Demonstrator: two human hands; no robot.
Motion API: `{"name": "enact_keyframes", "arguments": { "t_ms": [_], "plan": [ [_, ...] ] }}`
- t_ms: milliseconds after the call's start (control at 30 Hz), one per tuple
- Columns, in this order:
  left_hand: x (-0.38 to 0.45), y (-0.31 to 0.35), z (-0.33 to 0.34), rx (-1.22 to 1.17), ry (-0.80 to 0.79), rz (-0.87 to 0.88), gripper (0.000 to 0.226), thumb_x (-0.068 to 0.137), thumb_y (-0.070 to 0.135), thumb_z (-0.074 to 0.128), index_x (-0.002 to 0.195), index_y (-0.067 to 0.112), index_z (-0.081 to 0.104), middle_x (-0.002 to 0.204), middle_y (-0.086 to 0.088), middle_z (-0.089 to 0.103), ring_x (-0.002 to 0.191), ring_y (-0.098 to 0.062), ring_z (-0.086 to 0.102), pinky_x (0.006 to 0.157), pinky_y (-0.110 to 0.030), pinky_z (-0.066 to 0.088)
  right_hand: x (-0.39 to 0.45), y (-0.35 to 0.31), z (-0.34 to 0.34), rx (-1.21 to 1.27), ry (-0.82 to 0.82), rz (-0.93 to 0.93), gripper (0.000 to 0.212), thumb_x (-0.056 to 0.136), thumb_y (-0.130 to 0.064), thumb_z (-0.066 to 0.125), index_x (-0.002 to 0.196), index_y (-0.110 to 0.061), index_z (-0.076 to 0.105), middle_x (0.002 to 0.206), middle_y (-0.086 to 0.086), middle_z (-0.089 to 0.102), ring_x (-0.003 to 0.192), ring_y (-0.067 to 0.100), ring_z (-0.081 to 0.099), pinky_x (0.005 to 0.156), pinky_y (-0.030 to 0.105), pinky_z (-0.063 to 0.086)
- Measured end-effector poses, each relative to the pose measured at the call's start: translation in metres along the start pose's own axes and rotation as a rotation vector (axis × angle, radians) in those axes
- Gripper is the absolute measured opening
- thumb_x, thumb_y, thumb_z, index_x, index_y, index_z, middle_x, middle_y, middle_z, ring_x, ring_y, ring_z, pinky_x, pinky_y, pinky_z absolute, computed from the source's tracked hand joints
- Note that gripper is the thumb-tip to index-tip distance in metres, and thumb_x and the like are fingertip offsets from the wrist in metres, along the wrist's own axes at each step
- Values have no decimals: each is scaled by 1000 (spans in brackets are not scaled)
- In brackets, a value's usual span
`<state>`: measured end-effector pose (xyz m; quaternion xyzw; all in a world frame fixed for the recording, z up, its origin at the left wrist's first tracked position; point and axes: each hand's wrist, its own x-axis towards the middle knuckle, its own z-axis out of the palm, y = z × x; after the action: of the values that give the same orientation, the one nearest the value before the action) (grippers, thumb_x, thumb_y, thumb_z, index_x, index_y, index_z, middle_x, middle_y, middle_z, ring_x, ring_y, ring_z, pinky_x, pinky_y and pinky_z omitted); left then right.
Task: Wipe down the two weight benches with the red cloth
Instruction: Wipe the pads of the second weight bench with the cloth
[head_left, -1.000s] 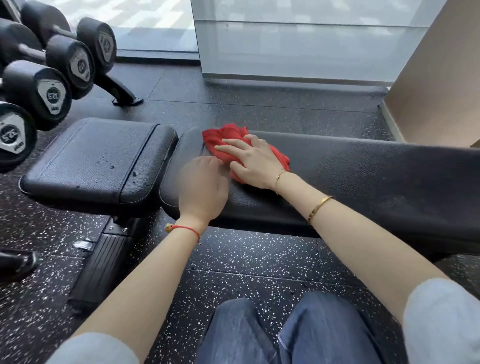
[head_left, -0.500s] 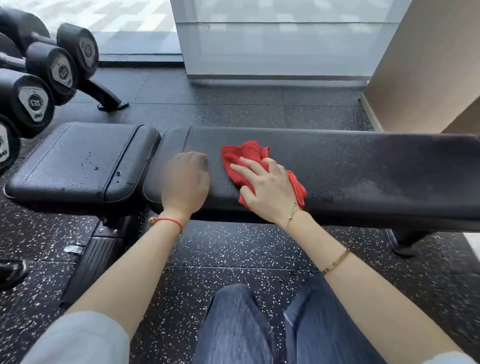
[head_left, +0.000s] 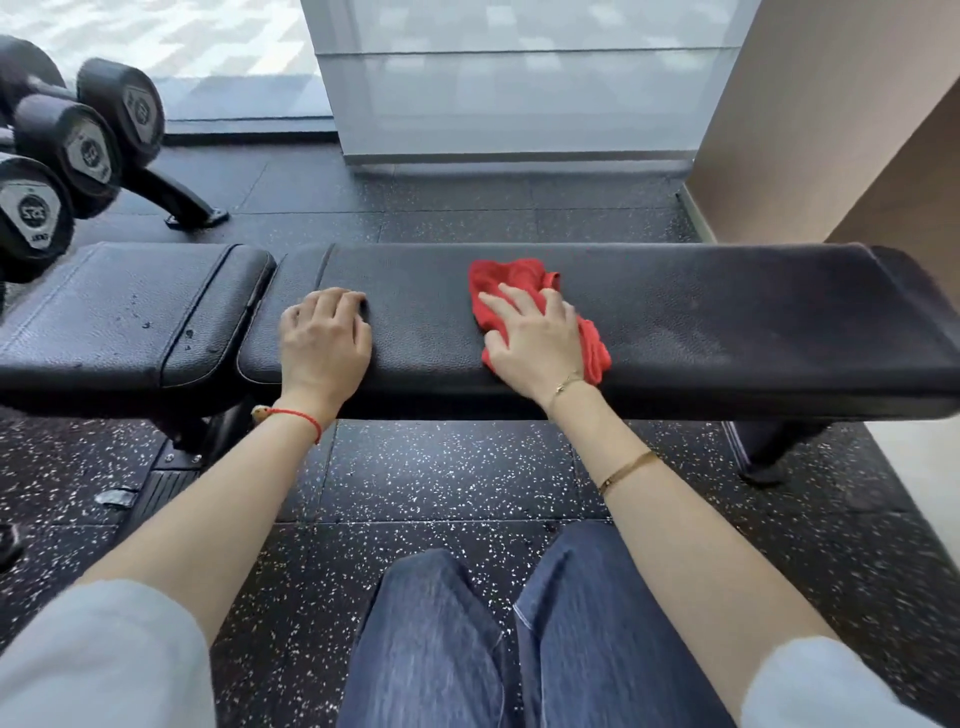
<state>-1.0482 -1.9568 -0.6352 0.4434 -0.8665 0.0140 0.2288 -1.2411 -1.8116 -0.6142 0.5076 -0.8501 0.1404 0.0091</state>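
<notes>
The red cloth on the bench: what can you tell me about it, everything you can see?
The red cloth is a soft, crumpled rag, bunched unevenly rather than folded. It lies flat on the black textured pad of the long bench, near its middle. The right hand presses on it with straight, spread fingers, covering its centre; red edges show beyond the fingertips and beside the wrist. Nothing else touches it.

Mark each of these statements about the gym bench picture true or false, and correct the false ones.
1. The right hand presses the red cloth on the long pad. True.
2. The left hand holds a spray bottle. False: it rests on the pad, holding nothing.
3. Droplets lie on the seat pad. True.
4. The cloth lies on the floor. False: it is on the long pad.
5. Dumbbells sit at the left. True.
</notes>
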Motion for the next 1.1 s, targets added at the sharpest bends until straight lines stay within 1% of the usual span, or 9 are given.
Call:
{"name": "enact_keyframes", "arguments": {
  "t_ms": [100, 200, 333, 433, 533, 633, 867, 967, 1100],
  "plan": [
    [-6, 19, -6, -11, 19, 26, 34, 96, 25, 45, 123, 14, 63, 130, -6, 61, 125, -28, 52, 107, -45, 33, -14, 14, -5, 14, 2, -83, 49, 91, -41, 45, 140, -41, 45, 150, -16, 39, 131, 29, 34, 111, 39, 22],
    [-14, 55, -10, -92, 26, 122, 35, 93, 26, 48, 123, 14, 62, 130, -5, 61, 125, -27, 53, 108, -45, 34, -24, 44, -11, -7, 53, -64, 50, 88, -42, 43, 138, -42, 47, 148, -17, 42, 129, 27, 37, 108, 36, 24],
    [-14, 94, -5, -153, -29, 155, 37, 94, 25, 50, 129, 15, 59, 134, -4, 58, 128, -25, 49, 111, -43, 33, -31, 98, -24, 6, 114, 126, 55, 84, -45, 34, 137, -42, 49, 148, -15, 43, 129, 29, 36, 109, 39, 24],
    [-12, 110, 5, -136, -84, 159, 37, 96, 27, 48, 130, 16, 57, 135, -2, 57, 129, -24, 47, 111, -42, 30, -20, 129, -30, 1, 120, 289, 49, 90, -43, 39, 138, -42, 48, 151, -13, 40, 133, 31, 32, 110, 41, 22],
    [-16, 119, 16, -95, -117, 107, 38, 97, 29, 44, 131, 18, 54, 138, 0, 52, 132, -23, 42, 114, -45, 27, -1, 131, -28, -21, 122, 357, 47, 92, -41, 42, 139, -38, 47, 151, -10, 39, 133, 34, 30, 112, 44, 21],
    [-17, 121, 22, -55, -93, 102, 38, 94, 30, 43, 128, 18, 54, 136, -1, 52, 129, -25, 43, 112, -49, 28, 14, 118, -26, -25, 70, 262, 49, 92, -39, 42, 141, -38, 45, 153, -9, 37, 133, 36, 30, 112, 44, 21],
    [-15, 119, 19, -40, -48, 103, 37, 88, 28, 46, 123, 22, 57, 130, 3, 56, 123, -23, 49, 108, -47, 33, -5, 81, -21, -30, -60, -197, 54, 89, -43, 39, 142, -43, 40, 152, -17, 37, 132, 31, 33, 112, 42, 23],
    [-16, 118, 17, -55, -52, 119, 38, 88, 27, 46, 124, 22, 57, 130, 4, 56, 124, -22, 49, 108, -46, 33, -13, 104, -27, 5, -19, -208, 56, 85, -45, 35, 140, -42, 45, 149, -18, 42, 128, 27, 37, 110, 39, 25],
    [-15, 119, 14, -77, -64, 125, 41, 88, 30, 42, 125, 21, 56, 132, 4, 55, 125, -22, 48, 108, -44, 32, 15, 125, -30, -7, -16, -61, 54, 87, -46, 38, 140, -42, 45, 151, -14, 40, 132, 30, 34, 110, 39, 22]
  ]
}}
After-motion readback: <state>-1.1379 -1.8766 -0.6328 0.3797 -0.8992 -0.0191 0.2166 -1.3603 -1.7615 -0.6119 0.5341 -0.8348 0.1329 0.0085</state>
